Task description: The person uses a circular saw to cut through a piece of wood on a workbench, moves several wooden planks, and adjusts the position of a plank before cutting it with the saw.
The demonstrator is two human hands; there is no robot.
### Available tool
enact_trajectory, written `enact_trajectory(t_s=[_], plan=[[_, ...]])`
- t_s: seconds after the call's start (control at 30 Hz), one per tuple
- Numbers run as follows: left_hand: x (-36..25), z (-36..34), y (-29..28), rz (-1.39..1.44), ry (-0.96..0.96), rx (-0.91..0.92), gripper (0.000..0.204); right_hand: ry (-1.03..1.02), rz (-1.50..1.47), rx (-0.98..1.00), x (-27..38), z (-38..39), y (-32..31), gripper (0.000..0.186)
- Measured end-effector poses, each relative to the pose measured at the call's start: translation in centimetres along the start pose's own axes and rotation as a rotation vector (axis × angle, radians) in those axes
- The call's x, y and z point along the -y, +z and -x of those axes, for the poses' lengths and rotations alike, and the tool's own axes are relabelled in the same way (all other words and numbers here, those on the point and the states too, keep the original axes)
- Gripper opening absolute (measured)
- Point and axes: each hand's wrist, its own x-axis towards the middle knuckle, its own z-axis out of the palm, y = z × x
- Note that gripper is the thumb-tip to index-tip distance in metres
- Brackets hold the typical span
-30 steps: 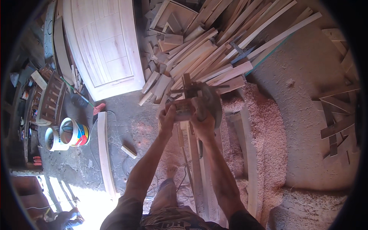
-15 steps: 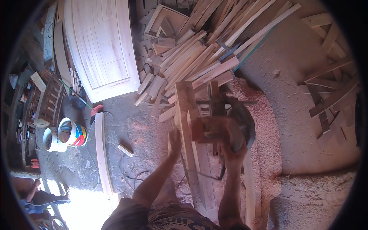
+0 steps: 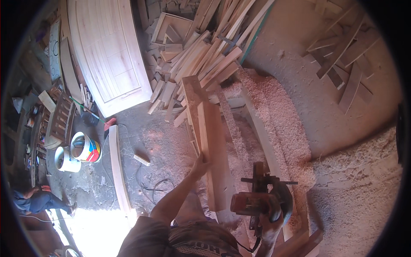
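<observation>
long board (image 3: 209,141) lies lengthwise on the bench (image 3: 261,128), far end toward the offcut pile (image 3: 201,55), likely laid flat for cutting | circular saw (image 3: 261,203) just right of the board's near end | left hand (image 3: 201,162) flat on the board, fingers spread, steadying it | right hand (image 3: 269,222) clamped on the saw from below

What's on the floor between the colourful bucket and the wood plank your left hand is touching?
In the head view, a long pale curved board, a small wood offcut and a dark cable lie on the dusty floor between bucket and plank.
</observation>
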Motion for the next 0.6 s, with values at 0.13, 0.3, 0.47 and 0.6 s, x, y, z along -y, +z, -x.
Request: enact_trajectory(t_s=[0.13, 0.3, 0.47, 0.6], plan=[[1.4, 0.1, -0.8, -0.144, -0.147, 0.223, 0.08, -0.095, 0.026, -0.057, -2.7, 2.3, -3.4, 0.06], [-4.2, 3.9, 3.9, -0.816, 0.033, -0.01, 0.112, -0.004, 0.002, -0.109, -2.6, 4.7, -4.8, 0.06], [-7.1, 3.5, 3.8, -1.045, 0.029, 0.18, 0.13, 0.002, 0.006, -0.084, -2.2, 4.5, -5.2, 0.066], [-6.9, 1.0, -1.2, -1.255, 0.352, 0.512, 0.133, -0.01, -0.036, -0.116, -1.8, 4.5, -5.4, 0.069]])
